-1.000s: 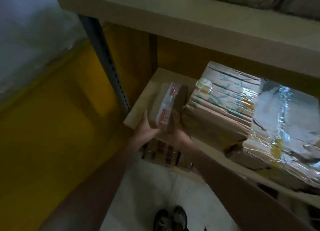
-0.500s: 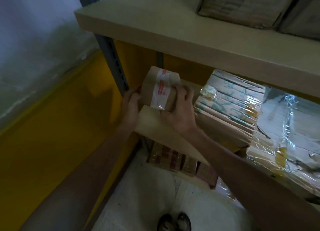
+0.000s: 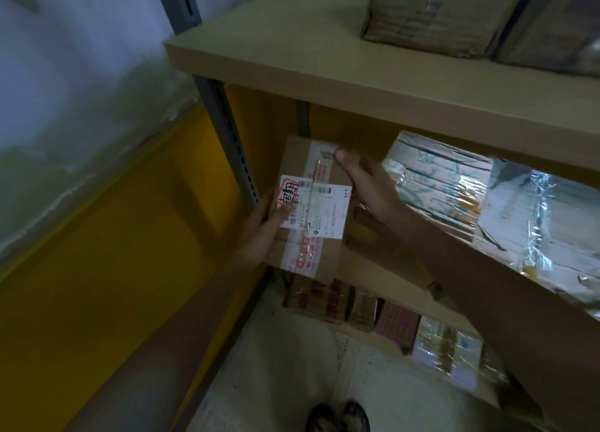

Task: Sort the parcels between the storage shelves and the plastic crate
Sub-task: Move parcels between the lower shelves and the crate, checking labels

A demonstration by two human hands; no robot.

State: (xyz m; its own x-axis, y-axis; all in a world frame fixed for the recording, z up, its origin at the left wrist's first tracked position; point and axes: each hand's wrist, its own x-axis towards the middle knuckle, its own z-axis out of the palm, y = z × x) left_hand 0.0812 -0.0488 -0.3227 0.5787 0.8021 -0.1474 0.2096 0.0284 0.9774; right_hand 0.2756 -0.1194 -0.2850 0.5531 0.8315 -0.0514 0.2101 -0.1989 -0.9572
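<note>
Gripping the parcel (image 3: 311,204), left hand (image 3: 263,233) and right hand (image 3: 370,188).

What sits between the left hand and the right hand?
Head view: a taped cardboard parcel bearing a shipping label, held by left hand and right hand.

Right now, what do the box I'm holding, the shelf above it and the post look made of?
Box: brown cardboard, matte, by its creased edges, sealed with glossy printed tape and carrying a white paper label. Shelf: probably laminated particleboard, with a smooth beige matte face and a thick square edge. Post: grey painted metal, judging by its row of punched slots.
</note>
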